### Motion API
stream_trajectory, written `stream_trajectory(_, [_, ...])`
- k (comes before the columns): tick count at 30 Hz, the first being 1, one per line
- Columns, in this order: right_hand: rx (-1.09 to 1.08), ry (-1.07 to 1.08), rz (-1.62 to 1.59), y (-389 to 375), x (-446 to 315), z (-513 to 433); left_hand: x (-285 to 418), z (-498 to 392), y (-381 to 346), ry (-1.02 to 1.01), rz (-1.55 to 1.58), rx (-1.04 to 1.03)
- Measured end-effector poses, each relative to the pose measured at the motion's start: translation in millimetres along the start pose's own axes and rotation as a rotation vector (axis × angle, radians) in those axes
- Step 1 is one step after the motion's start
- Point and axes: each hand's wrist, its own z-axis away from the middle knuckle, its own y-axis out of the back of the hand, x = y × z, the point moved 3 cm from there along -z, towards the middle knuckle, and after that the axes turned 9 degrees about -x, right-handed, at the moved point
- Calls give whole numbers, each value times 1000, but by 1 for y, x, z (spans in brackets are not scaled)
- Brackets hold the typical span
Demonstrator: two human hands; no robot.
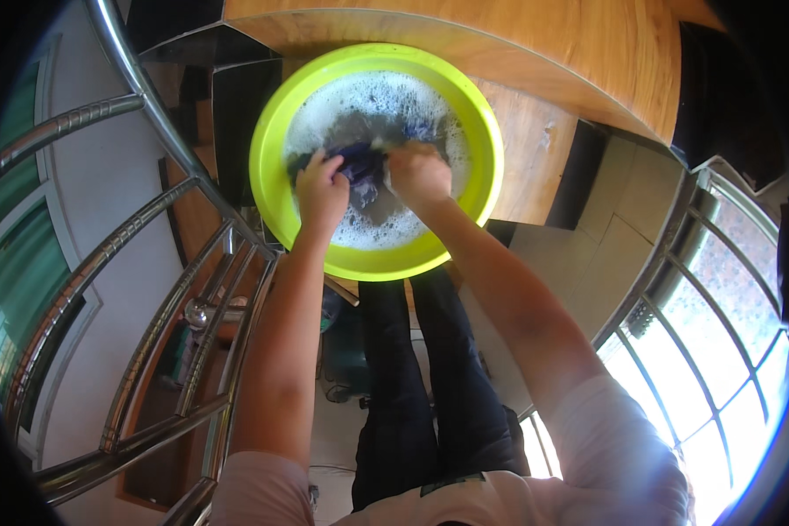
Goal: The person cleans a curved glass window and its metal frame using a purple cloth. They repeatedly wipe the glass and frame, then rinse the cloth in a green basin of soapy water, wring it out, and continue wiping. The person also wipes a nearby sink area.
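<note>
A lime-green plastic basin (269,204) holds foamy, greyish water with dark cloth (363,164) in it, navy or purple in places. My left hand (322,191) grips the cloth at the left of the basin, thumb and forefinger on it. On the right, my right hand (419,172) is closed around something at the cloth's right end, its fingers slightly blurred. The cloth lies between the two hands at the water's surface, and part of it is hidden under the foam and water.
The basin sits on a wood-patterned step (526,151), below a higher step (500,39) with a curved-looking edge. A shiny metal railing (171,144) runs along the left. To the right is a barred window (710,315). My legs in dark trousers (401,394) are just below the basin.
</note>
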Motion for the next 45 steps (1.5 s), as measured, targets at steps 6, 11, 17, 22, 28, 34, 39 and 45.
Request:
stream_trajectory(6, [112, -306, -383, 11, -21, 1, 38, 39, -4, 642, 1412, 132])
stream_trajectory(11, [-44, 162, -502, 31, -64, 36, 49, 21, 14, 545, 1736, 7])
stream_trajectory(17, [159, 611, -482, 45, -110, 135, 40, 26, 48, 534, 1751, -361])
stream_trajectory(22, [685, 787, -544, 32, -117, 119, 46, 23, 33, 507, 2141, -706])
stream_trajectory(28, [377, 91, -453, 22, -67, 25, 48, 43, 9, 431, 1537, -109])
stream_trajectory(34, [601, -3, -157, 30, 21, 26, 63, 71, 34, 376, 1347, 180])
stream_trajectory(39, [341, -303, -125, 34, 25, 37, 33, 80, 30, 587, 1338, 286])
stream_trajectory(45, [75, -209, -373, 6, -27, 13, 38, 65, -6, 729, 1631, 20])
